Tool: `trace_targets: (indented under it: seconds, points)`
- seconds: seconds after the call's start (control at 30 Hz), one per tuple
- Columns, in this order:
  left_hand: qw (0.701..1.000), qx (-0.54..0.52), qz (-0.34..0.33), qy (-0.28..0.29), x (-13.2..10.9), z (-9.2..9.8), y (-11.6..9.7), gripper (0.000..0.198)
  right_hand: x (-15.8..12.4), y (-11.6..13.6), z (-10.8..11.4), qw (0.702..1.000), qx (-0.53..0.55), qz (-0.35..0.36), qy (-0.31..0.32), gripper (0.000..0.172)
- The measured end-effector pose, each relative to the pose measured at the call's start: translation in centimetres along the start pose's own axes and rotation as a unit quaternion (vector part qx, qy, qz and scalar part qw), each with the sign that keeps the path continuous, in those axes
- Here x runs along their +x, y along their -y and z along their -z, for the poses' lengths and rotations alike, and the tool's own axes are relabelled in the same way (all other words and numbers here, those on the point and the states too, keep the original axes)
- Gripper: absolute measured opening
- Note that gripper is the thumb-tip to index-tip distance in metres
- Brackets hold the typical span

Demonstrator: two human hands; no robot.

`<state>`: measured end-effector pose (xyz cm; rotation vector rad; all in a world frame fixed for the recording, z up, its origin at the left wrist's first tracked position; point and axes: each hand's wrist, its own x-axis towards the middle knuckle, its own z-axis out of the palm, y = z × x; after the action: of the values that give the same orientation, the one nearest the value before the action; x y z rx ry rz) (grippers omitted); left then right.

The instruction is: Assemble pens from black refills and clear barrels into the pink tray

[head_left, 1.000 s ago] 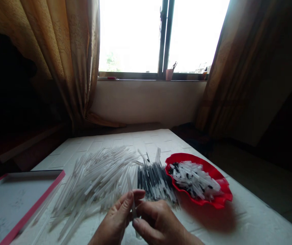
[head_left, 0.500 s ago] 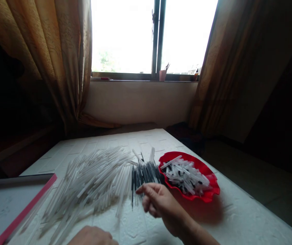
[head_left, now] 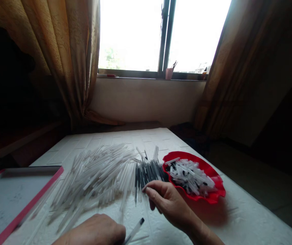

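- 2 hands are working left of the red dish (head_left: 216,199), which is holding short white caps (head_left: 190,175).
- The left hand (head_left: 95,231), well left of the dish, is curling closed and pinching a pen (head_left: 135,229) by its tail, with the black tip pointing toward the dish.
- The right hand (head_left: 167,200) is hovering just beside the dish's near-left rim, fingers curling down onto the refills (head_left: 148,172); whether it is pinching 1 is not showing.
- Clear tubes (head_left: 97,175) are lying farther left of the dish, past the refills, and a tray (head_left: 26,209) is sitting farthest left.
- The pen is looking light, stiff and slick, so pinching mid-barrel is probably giving the surest hold.
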<state>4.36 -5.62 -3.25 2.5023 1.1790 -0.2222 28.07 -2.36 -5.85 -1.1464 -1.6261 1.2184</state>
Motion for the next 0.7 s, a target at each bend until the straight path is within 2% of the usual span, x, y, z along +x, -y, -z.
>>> trace_targets:
  seconds: [0.07,0.13,0.17,0.2,0.23,0.33,0.43,0.57,0.7]
  points:
    - [0.997,0.012,0.046,0.052,0.3,0.9,-0.8,0.018,0.3,0.5,2.0,0.993,-0.086,0.046,-0.073,0.040]
    - [0.995,0.007,0.073,0.073,0.5,1.4,-1.3,0.021,1.0,1.2,4.5,0.958,-0.249,0.060,-0.128,0.038]
    - [0.994,0.005,0.078,0.078,0.6,1.6,-1.5,0.022,1.5,1.6,5.7,0.918,-0.367,0.040,-0.147,0.036]
    - [0.993,0.004,0.081,0.081,0.6,1.7,-1.6,0.023,2.2,2.0,6.8,0.860,-0.486,0.002,-0.154,0.036]
    - [0.993,0.002,0.082,0.082,0.6,1.8,-1.6,0.023,2.9,2.2,7.8,0.839,-0.523,-0.014,-0.150,0.033]
    - [0.994,-0.004,0.076,0.084,0.8,1.7,-1.3,0.023,4.9,2.3,9.4,0.807,-0.579,-0.044,-0.110,0.023]
    - [0.994,-0.011,0.071,0.087,1.1,1.6,-1.0,0.024,6.1,2.0,9.4,0.785,-0.615,-0.049,-0.062,0.016]
    - [0.993,-0.026,0.063,0.093,1.3,1.5,-0.7,0.024,6.4,2.3,8.9,0.759,-0.650,-0.008,-0.040,0.018]
    - [0.994,-0.027,0.056,0.090,1.5,1.4,-0.6,0.025,6.2,3.9,7.8,0.746,-0.662,0.053,-0.045,0.027]
